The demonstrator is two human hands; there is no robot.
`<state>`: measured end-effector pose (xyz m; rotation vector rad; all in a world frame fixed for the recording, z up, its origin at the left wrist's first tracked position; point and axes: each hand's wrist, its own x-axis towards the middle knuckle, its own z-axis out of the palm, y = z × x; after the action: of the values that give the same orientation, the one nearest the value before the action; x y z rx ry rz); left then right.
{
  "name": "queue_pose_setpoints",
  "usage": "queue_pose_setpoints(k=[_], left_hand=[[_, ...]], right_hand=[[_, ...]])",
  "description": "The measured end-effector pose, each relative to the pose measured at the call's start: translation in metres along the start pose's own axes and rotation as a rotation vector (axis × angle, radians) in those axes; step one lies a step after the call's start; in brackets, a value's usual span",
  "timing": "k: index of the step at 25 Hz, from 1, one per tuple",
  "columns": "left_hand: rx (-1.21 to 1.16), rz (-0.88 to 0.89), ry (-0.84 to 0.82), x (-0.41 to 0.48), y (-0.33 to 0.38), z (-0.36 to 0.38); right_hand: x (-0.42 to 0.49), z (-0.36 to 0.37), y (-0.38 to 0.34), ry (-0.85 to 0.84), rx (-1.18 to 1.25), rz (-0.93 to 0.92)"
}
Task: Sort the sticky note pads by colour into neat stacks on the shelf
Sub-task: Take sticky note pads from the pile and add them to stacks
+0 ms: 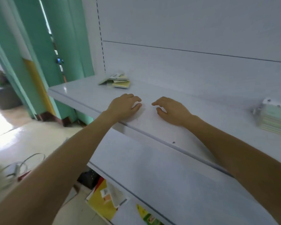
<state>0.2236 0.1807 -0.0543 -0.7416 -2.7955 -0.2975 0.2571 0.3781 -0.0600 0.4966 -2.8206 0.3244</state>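
Near the front edge of the shelf (pixel 217 111), left hand (pixel 125 106) is covering something pale (pixel 137 105) (grip unclear), right hand (pixel 172 111) is resting loose, empty; unsorted pads (pixel 118 80) are lying at the back-left corner, neat stack (pixel 272 117) sitting far right, probably the sort destination.

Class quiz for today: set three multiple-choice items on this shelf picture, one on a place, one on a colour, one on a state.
1. Where is the loose pile of pads?
A. at the back of the shelf, beyond the left hand
B. on the floor
C. in a drawer

2. What colour is the shelf?
A. red
B. white
C. black

3. How does that pile lie?
A. sealed in a box
B. as one straight stack
C. untidy, pads askew

Answers:
1 A, it sits by the back panel.
2 B, the shelf top is plain white.
3 C, the pads lean at differing angles.
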Motion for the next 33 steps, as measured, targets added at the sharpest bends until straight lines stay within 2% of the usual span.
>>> queue_pose_setpoints(k=[3,8,13,15,16,18,20,21,28,33], left_hand=[[-0.031,-0.123,0.078,0.021,-0.053,-0.003],[-0.034,-0.231,0.189,0.060,-0.131,-0.001],[-0.081,-0.316,0.122,0.103,-0.195,0.004],[-0.136,-0.266,0.018,0.120,-0.211,0.012],[-0.128,-0.210,-0.053,0.129,-0.218,0.017],[-0.146,-0.153,-0.162,0.146,-0.230,0.025],[-0.195,-0.201,-0.170,0.164,-0.238,0.030],[-0.222,-0.235,-0.164,0.172,-0.240,0.031],[-0.501,-0.315,-0.056,0.206,-0.237,0.030],[-0.825,-0.312,-0.133,0.205,-0.235,0.026]], right_hand=[[0.059,0.022,-0.016,0.005,0.085,0.017],[0.159,0.055,-0.011,0.063,0.194,0.037],[0.244,0.068,-0.007,0.216,0.313,0.133],[0.265,0.074,-0.008,0.234,0.371,0.231],[0.273,0.076,-0.008,0.187,0.356,0.264],[0.284,0.080,-0.005,0.018,0.359,0.338],[0.285,0.077,0.000,-0.110,0.525,0.414],[0.282,0.076,0.002,-0.119,0.600,0.428],[0.247,0.066,0.025,0.004,0.759,0.549],[0.236,0.058,0.030,0.089,0.800,0.672]])
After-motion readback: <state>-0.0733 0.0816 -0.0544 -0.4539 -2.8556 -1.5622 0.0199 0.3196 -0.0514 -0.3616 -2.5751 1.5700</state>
